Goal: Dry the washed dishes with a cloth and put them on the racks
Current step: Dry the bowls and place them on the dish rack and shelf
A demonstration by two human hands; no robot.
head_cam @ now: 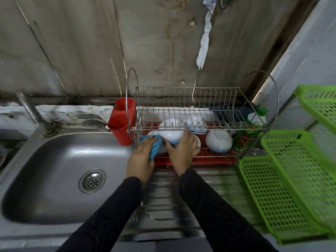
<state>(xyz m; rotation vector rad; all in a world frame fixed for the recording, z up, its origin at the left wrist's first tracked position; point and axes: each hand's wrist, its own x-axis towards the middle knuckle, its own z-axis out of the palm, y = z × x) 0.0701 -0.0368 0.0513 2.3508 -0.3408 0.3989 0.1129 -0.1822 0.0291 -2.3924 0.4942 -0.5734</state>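
Left hand [141,158] clutching cloth [155,147], right hand [181,151] curled over bowl [198,142] — mostly hidden

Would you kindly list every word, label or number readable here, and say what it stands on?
No text is legible.
Label on the green-capped plastic bottle: too blurred to read.
Blue print on the white twisted hanging strip: too blurred to read.

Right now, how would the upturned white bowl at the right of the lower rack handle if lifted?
The white bowl looks glossy, so probably slippery, more so if wet. It seems to top a stack of blue-edged rims, so lifting it may drag the ones below. Likely rigid and breakable; the upper wire shelf hangs close above it.
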